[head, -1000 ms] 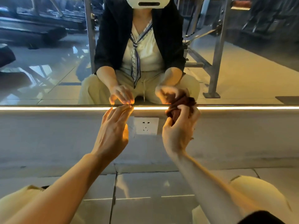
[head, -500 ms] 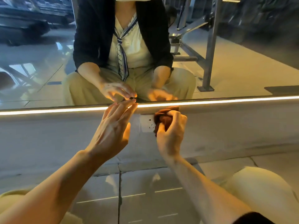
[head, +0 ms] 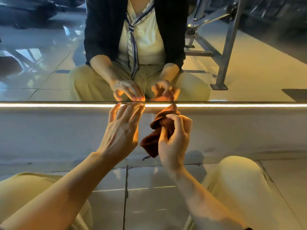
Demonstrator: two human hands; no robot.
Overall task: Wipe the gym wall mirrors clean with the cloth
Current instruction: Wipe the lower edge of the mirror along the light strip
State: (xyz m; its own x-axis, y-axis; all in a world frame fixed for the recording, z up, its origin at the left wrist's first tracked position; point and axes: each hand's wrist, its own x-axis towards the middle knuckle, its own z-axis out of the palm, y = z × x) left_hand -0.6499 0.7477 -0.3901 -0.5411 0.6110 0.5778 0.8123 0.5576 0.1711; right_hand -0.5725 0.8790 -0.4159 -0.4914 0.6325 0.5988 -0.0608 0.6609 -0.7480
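The wall mirror fills the upper half of the view, and its bottom edge runs along a lit strip. My left hand reaches forward with straight fingers, the fingertips touching the mirror's lower edge. My right hand grips a bunched dark red cloth just below that edge, to the right of my left hand. Part of the cloth hangs down beneath my thumb. The mirror reflects both hands and a seated person.
A grey ledge lies under the light strip, above a glossy tiled floor. My knees in beige trousers sit at both lower corners. A metal gym frame shows in the reflection at the right.
My right hand dropped from the mirror's edge with the cloth and shifted left, and the cloth now hangs looser. My left hand stayed with its fingertips at the mirror edge. The view tilted down.
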